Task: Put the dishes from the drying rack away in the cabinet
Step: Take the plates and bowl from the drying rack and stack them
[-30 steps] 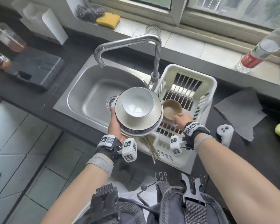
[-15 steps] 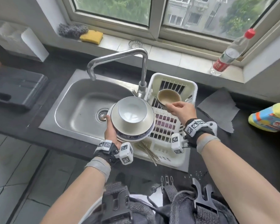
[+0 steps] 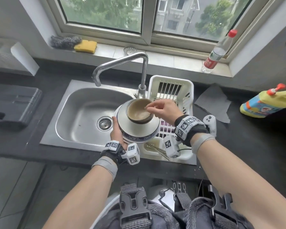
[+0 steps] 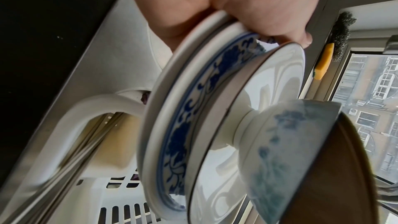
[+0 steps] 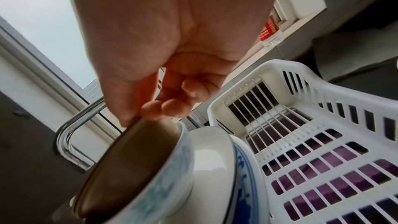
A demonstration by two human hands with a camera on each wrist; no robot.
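My left hand [image 3: 116, 133] grips a stack of dishes [image 3: 139, 131] by its left edge above the sink's right side; the stack is a white plate, a blue-patterned dish [image 4: 183, 125] and a white bowl [image 5: 211, 156]. A small bowl [image 3: 139, 111] with a brown inside and pale blue outside [image 4: 290, 151] sits on top of the stack. My right hand [image 3: 155, 107] pinches its right rim, thumb and fingertips [image 5: 150, 110] at the edge [image 5: 140, 159]. The white drying rack [image 3: 186, 90] stands right behind the stack, with chopsticks [image 3: 157, 148] in its front slot.
A steel sink [image 3: 82, 113] and faucet [image 3: 122, 61] lie to the left. A grey cloth [image 3: 213, 103], a white controller [image 3: 210, 121] and a yellow detergent bottle [image 3: 267, 103] are on the dark counter at right. A plastic bottle [image 3: 216, 53] and sponge [image 3: 85, 46] sit on the windowsill.
My right hand lifted the small bowl out of the rack and carried it left onto the stack in my left hand. The head view tilted up toward the window.
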